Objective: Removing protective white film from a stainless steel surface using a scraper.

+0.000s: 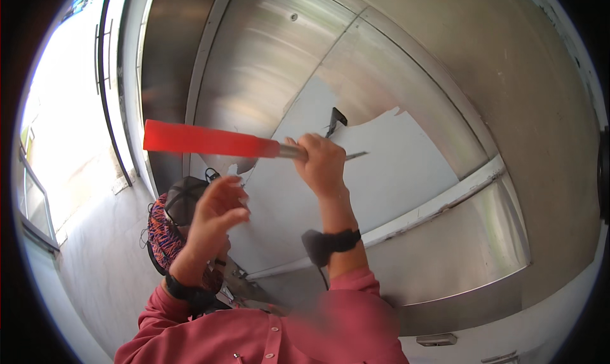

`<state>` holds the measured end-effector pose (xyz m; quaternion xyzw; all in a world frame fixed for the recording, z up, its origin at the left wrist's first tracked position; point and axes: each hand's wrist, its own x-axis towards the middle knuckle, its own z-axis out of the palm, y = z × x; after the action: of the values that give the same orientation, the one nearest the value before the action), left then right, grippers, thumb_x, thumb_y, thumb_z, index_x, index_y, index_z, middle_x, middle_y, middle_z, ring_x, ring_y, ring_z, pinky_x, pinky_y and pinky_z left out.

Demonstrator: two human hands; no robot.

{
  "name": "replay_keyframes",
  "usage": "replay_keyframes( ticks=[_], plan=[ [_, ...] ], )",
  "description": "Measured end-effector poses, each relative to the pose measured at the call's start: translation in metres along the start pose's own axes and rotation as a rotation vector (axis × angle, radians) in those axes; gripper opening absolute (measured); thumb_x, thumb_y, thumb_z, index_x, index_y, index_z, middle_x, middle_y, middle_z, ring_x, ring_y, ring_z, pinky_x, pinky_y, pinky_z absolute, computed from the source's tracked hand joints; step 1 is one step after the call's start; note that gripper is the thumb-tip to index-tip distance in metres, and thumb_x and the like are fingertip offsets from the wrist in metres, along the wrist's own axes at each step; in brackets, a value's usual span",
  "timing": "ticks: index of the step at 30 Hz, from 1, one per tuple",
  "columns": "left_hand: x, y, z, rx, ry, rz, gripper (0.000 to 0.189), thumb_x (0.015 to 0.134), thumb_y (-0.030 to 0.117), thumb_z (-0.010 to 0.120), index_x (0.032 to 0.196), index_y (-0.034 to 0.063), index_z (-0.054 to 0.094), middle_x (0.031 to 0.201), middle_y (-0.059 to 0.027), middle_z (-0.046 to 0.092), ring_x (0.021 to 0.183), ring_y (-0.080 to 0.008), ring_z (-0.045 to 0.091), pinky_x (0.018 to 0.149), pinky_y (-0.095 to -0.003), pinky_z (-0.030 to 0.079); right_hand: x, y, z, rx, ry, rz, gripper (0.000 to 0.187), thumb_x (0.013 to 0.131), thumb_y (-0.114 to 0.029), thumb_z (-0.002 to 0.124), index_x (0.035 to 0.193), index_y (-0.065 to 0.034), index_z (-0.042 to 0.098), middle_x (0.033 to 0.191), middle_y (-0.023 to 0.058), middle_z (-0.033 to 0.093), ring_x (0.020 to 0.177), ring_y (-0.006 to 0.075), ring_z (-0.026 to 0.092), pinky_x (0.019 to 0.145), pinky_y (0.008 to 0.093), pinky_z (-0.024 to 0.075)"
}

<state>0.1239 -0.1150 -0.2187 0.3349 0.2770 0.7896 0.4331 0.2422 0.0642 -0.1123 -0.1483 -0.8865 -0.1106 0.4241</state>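
Observation:
My right hand (321, 161) is closed around the metal shank or neck of a tool with a long red handle (209, 140), which points left. A thin blade-like end (357, 155) shows on the other side of the fist; the tool's exact kind cannot be told. My left hand (221, 211) is raised below the red handle, fingers apart and curled, holding nothing. Behind the hands stands a metal panel wall (286, 44) whose sheet has a ragged edge around a pale grey area (400, 159). A black bracket-like piece (337, 118) shows just above my right hand.
Another person in a dark cap (183, 199) and patterned clothing is low at the left, close to my left arm. A white ledge strip (443, 202) crosses the wall at lower right. Glass doors (102, 63) stand at the far left beside a pale tiled floor (95, 254).

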Motion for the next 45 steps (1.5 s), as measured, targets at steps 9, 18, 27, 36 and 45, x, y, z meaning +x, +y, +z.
replay_keyframes(
  ticks=[9,18,27,36,45],
  plan=[
    [0.081,0.112,0.036,0.242,-0.093,0.503,0.057,0.091,0.02,0.06,0.139,0.0035,0.034,0.122,-0.013,0.051,0.082,-0.0146,0.061,0.073,-0.0265,0.049,0.065,0.053,-0.007,-0.148,0.163,-0.032,0.026,0.08,-0.024,0.07,0.07,-0.0099,0.05,0.061,0.006,0.054,0.055,0.0272,0.055,0.048,0.0367,0.0433],
    [0.166,0.153,0.036,0.24,-0.086,0.429,0.033,0.094,0.021,0.059,0.12,0.0026,0.052,0.097,-0.0088,0.064,0.083,-0.0151,0.062,0.078,-0.0308,0.048,0.1,0.087,0.004,-0.198,0.276,-0.039,0.024,0.077,-0.022,0.073,0.071,-0.0098,0.053,0.061,0.0068,0.057,0.054,0.0282,0.057,0.048,0.0367,0.0445],
    [0.206,0.161,0.037,0.287,-0.055,0.399,0.028,0.093,0.025,0.061,0.107,0.0006,0.06,0.092,-0.0087,0.065,0.084,-0.0167,0.063,0.082,-0.0317,0.049,0.109,0.107,0.011,-0.321,0.381,-0.095,0.026,0.081,-0.026,0.069,0.069,-0.01,0.052,0.061,0.0067,0.059,0.054,0.027,0.059,0.048,0.0361,0.0458],
    [0.228,0.149,0.035,0.293,-0.06,0.398,0.03,0.094,0.027,0.059,0.107,-0.0005,0.06,0.091,-0.009,0.066,0.084,-0.0174,0.063,0.084,-0.0337,0.049,0.105,0.128,0.025,-0.356,0.374,-0.052,0.018,0.08,-0.024,0.069,0.076,-0.0107,0.059,0.065,0.0064,0.062,0.059,0.0263,0.062,0.05,0.0363,0.047],
    [0.256,0.157,0.021,0.28,-0.152,0.456,0.033,0.093,0.028,0.06,0.108,-0.0011,0.059,0.094,-0.0096,0.065,0.084,-0.0171,0.064,0.083,-0.0326,0.05,0.112,0.103,0.014,-0.313,0.234,0.089,0.018,0.073,-0.019,0.075,0.082,-0.012,0.061,0.073,0.0047,0.065,0.064,0.0249,0.064,0.054,0.036,0.0492]
  ],
)
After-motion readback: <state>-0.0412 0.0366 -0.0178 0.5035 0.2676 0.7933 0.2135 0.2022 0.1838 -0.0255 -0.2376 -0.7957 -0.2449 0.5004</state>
